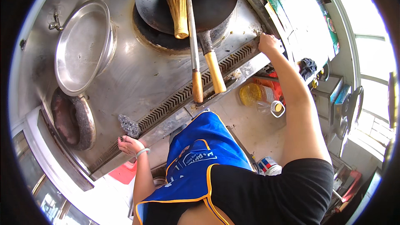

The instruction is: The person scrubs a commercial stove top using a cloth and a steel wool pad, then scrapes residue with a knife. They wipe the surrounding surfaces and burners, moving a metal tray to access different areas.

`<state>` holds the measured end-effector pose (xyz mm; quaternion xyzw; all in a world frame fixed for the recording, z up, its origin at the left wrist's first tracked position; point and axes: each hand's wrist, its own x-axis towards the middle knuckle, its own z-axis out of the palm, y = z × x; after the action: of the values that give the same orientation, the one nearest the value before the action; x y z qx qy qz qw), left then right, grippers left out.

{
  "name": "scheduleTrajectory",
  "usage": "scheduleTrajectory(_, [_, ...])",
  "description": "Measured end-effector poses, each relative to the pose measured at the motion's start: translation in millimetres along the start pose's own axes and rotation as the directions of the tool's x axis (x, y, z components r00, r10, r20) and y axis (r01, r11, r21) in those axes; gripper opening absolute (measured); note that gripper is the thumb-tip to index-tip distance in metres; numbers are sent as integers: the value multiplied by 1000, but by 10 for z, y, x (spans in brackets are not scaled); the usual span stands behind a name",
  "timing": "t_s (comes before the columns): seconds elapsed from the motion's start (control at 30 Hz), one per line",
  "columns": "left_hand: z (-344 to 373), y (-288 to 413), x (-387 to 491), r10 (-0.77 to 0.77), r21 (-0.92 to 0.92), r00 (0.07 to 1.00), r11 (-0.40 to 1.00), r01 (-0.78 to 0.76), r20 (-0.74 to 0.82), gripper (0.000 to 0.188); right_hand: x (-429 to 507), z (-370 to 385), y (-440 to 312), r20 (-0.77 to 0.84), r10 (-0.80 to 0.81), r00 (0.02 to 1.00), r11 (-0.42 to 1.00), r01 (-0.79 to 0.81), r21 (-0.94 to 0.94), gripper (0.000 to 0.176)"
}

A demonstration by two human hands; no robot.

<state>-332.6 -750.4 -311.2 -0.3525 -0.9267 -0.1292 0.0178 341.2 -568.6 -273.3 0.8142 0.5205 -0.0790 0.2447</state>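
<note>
My left hand (131, 146), with a pale bangle at the wrist, is at the front edge of a stainless steel stove top (125, 78), fingers curled. A ball of steel wool (129, 126) lies just beyond its fingertips. Whether these fingers grip the edge cannot be made out. At the far right, my right hand (270, 43) is closed over the end of the slotted metal drain grate (175, 100) along the stove's front. Between my hands, the wooden handles of a wok (215, 6) and a ladle (192, 31) reach over this grate. A bamboo brush (178, 15) rests in the wok.
On the left stand an oval metal basin (82, 47), a small tap (55, 23) and a sooty burner ring (84, 125). Below on the right are an oil jug (253, 95) and a tub (268, 164) on the floor. A dark cloth (307, 68) lies beyond my right forearm.
</note>
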Motion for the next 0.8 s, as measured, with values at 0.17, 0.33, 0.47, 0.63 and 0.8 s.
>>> scheduleTrajectory(0.17, [12, -18, 17, -21, -21, 1000, 1000, 21, -10, 45, 134, 15, -34, 62, -28, 998, 1000, 28, 13, 22])
scheduleTrajectory(0.33, [68, -88, 2, 24, -70, 997, 997, -29, -70, 50, 237, 148, 0, 13, -53, 999, 999, 53, 6, 19])
scheduleTrajectory(0.47, [66, -79, -8, 44, -100, 996, 994, -52, -79, 52, 242, 183, 27, -34, -67, 997, 998, 68, 4, 18])
scheduleTrajectory(0.63, [26, -42, -13, 58, -78, 995, 995, -64, -81, 50, 204, 161, 53, -43, -66, 997, 998, 67, 20, 18])
scheduleTrajectory(0.8, [0, -10, -34, 76, -80, 994, 993, -82, -76, 51, 162, 133, 17, -77, -93, 993, 996, 93, 6, 18])
